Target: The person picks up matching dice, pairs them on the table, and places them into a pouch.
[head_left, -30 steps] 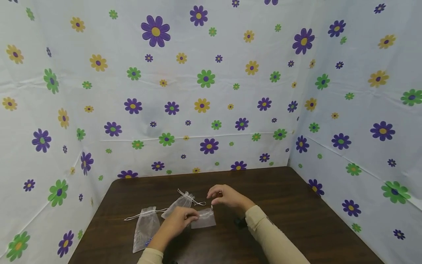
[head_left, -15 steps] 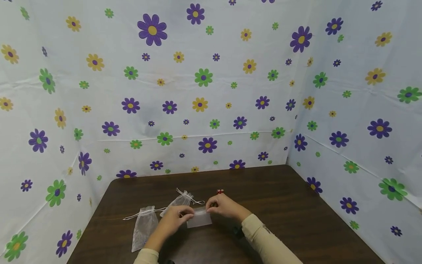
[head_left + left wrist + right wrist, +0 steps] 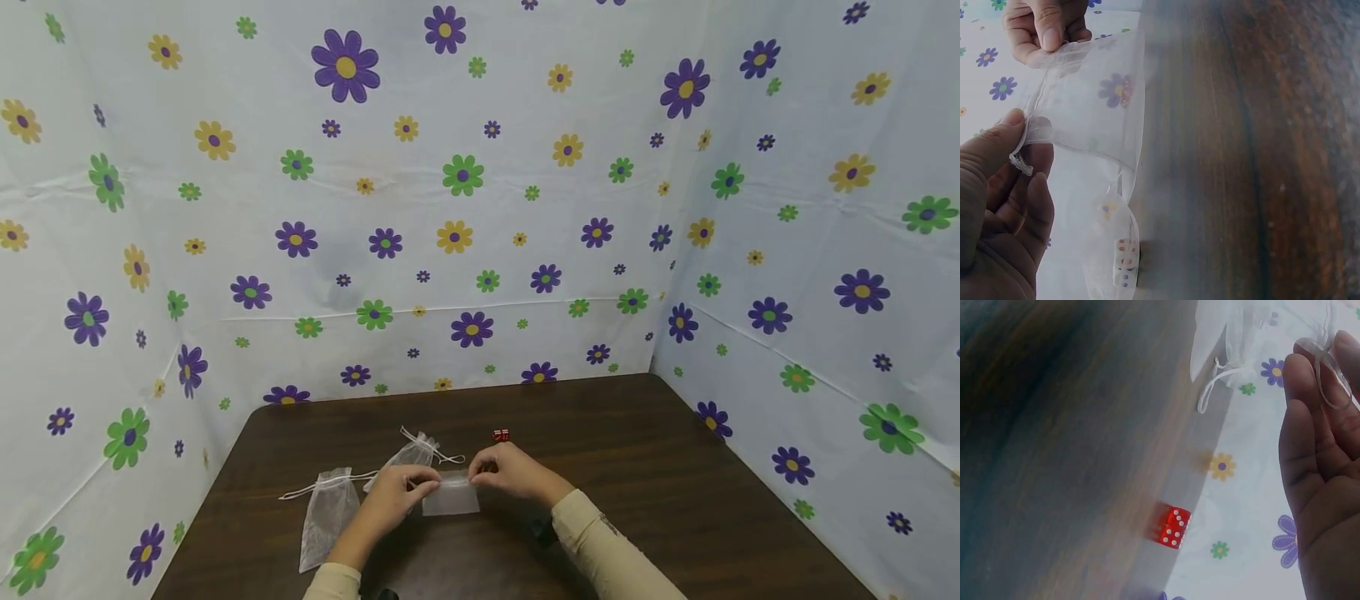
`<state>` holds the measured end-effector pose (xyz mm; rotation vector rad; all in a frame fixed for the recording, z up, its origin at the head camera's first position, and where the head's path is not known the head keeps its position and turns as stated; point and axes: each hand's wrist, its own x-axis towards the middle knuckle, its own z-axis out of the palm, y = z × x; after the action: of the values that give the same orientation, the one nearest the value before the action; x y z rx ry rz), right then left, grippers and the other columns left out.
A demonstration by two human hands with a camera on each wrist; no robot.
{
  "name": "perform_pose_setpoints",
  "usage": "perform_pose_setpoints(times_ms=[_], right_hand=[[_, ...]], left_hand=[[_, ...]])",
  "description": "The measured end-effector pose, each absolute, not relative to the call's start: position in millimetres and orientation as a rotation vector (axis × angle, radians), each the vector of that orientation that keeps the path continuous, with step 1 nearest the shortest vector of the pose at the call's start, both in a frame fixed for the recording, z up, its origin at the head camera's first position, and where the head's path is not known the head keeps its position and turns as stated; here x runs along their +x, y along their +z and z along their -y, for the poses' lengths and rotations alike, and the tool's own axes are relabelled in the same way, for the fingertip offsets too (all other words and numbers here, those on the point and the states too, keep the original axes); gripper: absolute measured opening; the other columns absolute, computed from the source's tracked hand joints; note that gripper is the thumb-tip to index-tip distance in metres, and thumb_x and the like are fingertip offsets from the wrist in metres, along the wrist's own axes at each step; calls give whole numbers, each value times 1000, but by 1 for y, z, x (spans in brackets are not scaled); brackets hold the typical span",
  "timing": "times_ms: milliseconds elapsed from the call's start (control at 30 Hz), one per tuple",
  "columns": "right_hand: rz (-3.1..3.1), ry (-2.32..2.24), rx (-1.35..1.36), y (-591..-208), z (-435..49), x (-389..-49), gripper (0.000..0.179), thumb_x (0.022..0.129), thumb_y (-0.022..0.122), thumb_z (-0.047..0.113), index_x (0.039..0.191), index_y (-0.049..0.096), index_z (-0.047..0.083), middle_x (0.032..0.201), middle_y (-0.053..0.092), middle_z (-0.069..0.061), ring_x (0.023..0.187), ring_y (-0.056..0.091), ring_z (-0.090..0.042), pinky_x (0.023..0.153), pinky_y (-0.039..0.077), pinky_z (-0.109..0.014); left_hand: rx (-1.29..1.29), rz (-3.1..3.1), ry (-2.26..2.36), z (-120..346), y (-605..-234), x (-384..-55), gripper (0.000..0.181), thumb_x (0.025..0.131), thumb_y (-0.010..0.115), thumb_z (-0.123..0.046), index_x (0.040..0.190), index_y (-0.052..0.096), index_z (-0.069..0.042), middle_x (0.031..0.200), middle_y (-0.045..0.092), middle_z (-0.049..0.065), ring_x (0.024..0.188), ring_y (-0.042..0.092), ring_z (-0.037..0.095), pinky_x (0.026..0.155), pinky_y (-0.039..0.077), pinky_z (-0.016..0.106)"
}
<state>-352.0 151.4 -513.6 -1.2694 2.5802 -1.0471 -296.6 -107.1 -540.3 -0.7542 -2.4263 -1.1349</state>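
A small sheer white drawstring pouch [image 3: 452, 498] hangs between my two hands, its mouth upward. My left hand [image 3: 396, 498] pinches the left corner of its top edge between thumb and fingers. At the opposite corner my right hand [image 3: 516, 471] pinches the edge, and a loop of drawstring [image 3: 1335, 387] lies across its fingers in the right wrist view. Just beyond the right hand, two red dice [image 3: 501, 435] with white dots sit side by side on the table. Whether anything lies inside the held pouch, I cannot tell.
Two more sheer pouches lie on the dark wooden table [image 3: 600, 433]: a left pouch [image 3: 330, 517] and a rear pouch [image 3: 412, 452]. Pale dice [image 3: 1125, 262] show through one pouch in the left wrist view. A flower-printed sheet [image 3: 465, 250] surrounds the table.
My right hand has come left and down to the pouch's top edge, closer to my left hand. The red dice have come into view behind it. Over the last half second little differs.
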Motion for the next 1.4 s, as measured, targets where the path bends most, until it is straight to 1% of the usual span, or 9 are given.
perform_pose_setpoints(times_ms=[100,300,400,500,700,833,1000,1100,1400], right_hand=[[-2544,-1082,-1273,-512,-156,-354,5,97,71,19,97,76,18,99,73,7,87,62,-2,81,54,-23],[-2564,-1189,-1181,-511,-174,-376,19,100,66,15,114,74,5,108,73,1,98,66,-12,88,55,-30],[-2719,-1179,-1105,-516,-183,-394,17,99,67,9,113,73,1,107,73,-4,98,67,-18,88,55,-36],[-2883,-1163,-988,-522,-190,-411,17,95,70,4,111,73,2,108,72,-9,98,66,-24,87,55,-43],[-2945,-1140,-767,-536,-196,-436,29,88,77,1,116,70,-3,112,70,-16,99,65,-31,87,55,-47],[-2894,-1112,-638,-543,-193,-447,33,88,78,3,118,70,-4,114,70,-16,102,66,-30,87,55,-44],[-2890,-1116,-568,-546,-190,-452,31,86,80,3,115,72,-3,107,72,-14,95,66,-26,82,56,-41],[-2887,-1105,-590,-546,-190,-455,29,85,80,2,113,73,-4,103,72,-13,91,66,-24,79,57,-40],[-2904,-1066,-596,-547,-185,-458,21,84,81,0,105,78,-1,102,74,-13,90,68,-23,80,57,-39]], left_hand=[[-764,2440,-1129,107,-539,-296,3,92,76,-16,94,78,-16,91,75,-5,75,63,1,65,54,24],[-784,2432,-1112,106,-536,-295,3,91,76,-14,94,78,-14,91,75,-5,75,63,2,65,54,25],[-788,2429,-1098,105,-535,-294,4,90,76,-12,93,78,-15,90,75,-5,75,62,2,65,53,24],[-800,2437,-1095,104,-533,-294,4,91,76,-12,93,78,-15,90,75,-5,73,62,1,64,53,24],[-839,2454,-1088,103,-533,-294,3,92,75,-16,94,78,-14,89,75,-5,72,61,0,62,53,23],[-856,2451,-1082,102,-532,-295,3,92,75,-14,93,78,-15,89,75,-6,73,61,-1,64,53,22],[-872,2459,-1093,101,-531,-295,3,92,75,-13,93,78,-14,89,75,-6,72,61,-1,64,53,22],[-872,2461,-1095,102,-530,-295,3,92,75,-13,93,78,-13,89,75,-6,72,60,-2,64,53,22],[-914,2401,-1089,103,-534,-296,6,90,77,-9,92,78,-15,88,76,-5,70,60,-2,61,52,21]])
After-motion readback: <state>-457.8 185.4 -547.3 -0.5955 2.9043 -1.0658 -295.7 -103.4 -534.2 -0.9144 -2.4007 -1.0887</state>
